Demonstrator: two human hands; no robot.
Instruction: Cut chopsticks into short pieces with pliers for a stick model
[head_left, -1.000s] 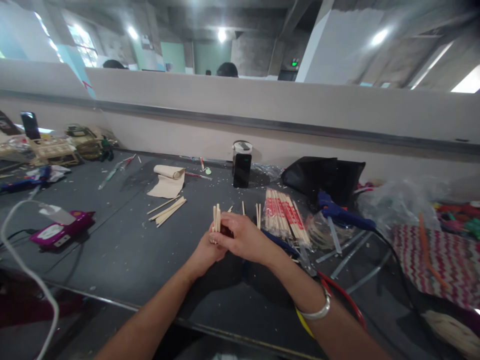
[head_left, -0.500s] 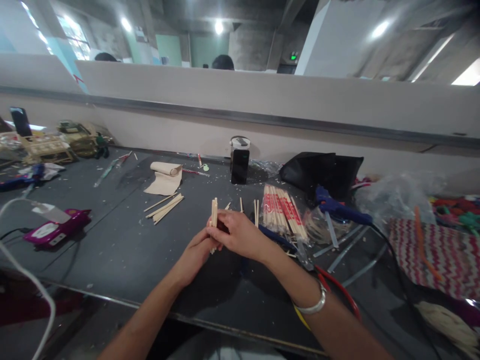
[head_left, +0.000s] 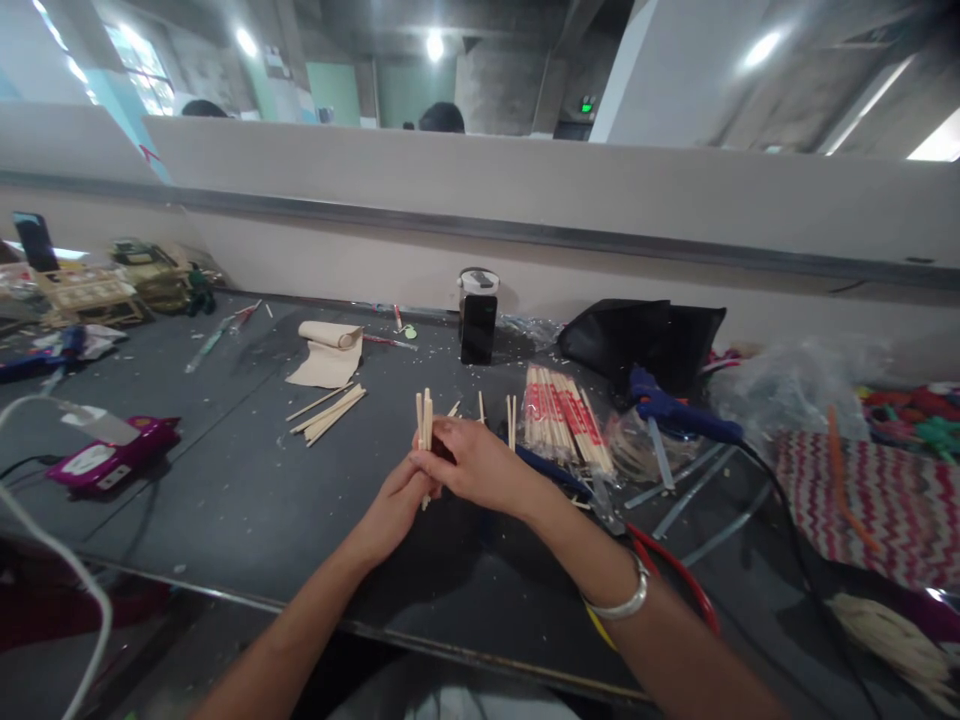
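Both hands meet above the dark table, around a small upright bundle of pale wooden sticks (head_left: pixel 426 415). My left hand (head_left: pixel 397 500) is closed on the lower part of the bundle. From the right, my right hand (head_left: pixel 476 462) wraps the same sticks with its fingers, and a bracelet circles that wrist. Stick ends poke out above and just below the hands. More loose sticks (head_left: pixel 330 414) lie to the left, near a partly rolled beige cloth (head_left: pixel 328 355). Beyond the right hand are a few single sticks and packed sticks with red print (head_left: pixel 564 420).
A phone (head_left: pixel 478 330) leans on a white-topped container at the back. To the right lie a blue glue gun (head_left: pixel 682 415), red-handled pliers (head_left: pixel 675 570), clear glue sticks and a black bag (head_left: pixel 637 345). A purple power strip (head_left: pixel 112 460) is at left.
The tops of the held sticks have spread slightly apart, with one now leaning left of the others. Both hands have stayed in nearly the same place.
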